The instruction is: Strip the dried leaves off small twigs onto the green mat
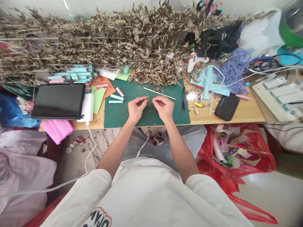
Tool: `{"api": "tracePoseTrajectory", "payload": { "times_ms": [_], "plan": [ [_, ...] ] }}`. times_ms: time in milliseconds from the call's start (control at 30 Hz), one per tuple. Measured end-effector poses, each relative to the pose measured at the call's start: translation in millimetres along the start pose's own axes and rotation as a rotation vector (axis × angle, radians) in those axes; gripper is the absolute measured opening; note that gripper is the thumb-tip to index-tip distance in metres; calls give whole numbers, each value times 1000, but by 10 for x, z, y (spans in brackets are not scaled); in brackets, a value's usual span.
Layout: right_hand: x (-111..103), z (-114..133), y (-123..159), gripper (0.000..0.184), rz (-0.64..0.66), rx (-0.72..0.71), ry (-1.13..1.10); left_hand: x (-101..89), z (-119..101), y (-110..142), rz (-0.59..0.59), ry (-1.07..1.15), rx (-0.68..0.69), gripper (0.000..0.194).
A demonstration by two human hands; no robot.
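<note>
Over the green cutting mat (115, 118), my left hand (137, 108) and my right hand (164, 107) face each other with thumbs and fingertips pinched. Between them is a small bit of dried, crumbled leaf (149, 101), touching the left fingertips. Whether the right fingertips also hold some of it is too small to make out. Just beyond the hands lies a thin wooden stick (159, 93). Left of my left hand are small rolled paper tubes, one pink (120, 92) and two pale blue (115, 101). A black pen (184, 98) lies at the mat's right edge.
Dried leafy stalks (132, 37) fill the table's back. At left are a tablet (59, 101), a white power bank (87, 107) and stacked blue paper rolls (78, 74). A glue gun (196, 61), purple cord (236, 67) and black phone-like device (227, 107) lie right. A red bag (262, 151) hangs below.
</note>
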State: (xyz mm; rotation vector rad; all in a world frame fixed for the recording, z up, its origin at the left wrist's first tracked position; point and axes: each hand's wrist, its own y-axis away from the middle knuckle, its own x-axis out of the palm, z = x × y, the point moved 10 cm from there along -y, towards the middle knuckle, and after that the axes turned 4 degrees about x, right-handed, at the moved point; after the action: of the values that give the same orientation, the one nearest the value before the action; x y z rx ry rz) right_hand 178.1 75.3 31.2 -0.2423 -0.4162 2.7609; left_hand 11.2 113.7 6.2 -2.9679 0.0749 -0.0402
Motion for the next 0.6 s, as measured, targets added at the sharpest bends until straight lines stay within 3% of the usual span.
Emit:
{"api": "tracePoseTrajectory", "payload": {
  "times_ms": [133, 333, 600],
  "plan": [
    [31, -88, -11, 10, 21, 58, -18, 2, -41, -12, 7, 6, 41, 21],
    [34, -20, -18, 11, 27, 32, 24, 114, -202, 11, 111, 23, 93, 28],
    [60, -62, 3, 16, 42, 70, 57, 90, -54, 22, 76, 43, -13, 27]
  ]
}}
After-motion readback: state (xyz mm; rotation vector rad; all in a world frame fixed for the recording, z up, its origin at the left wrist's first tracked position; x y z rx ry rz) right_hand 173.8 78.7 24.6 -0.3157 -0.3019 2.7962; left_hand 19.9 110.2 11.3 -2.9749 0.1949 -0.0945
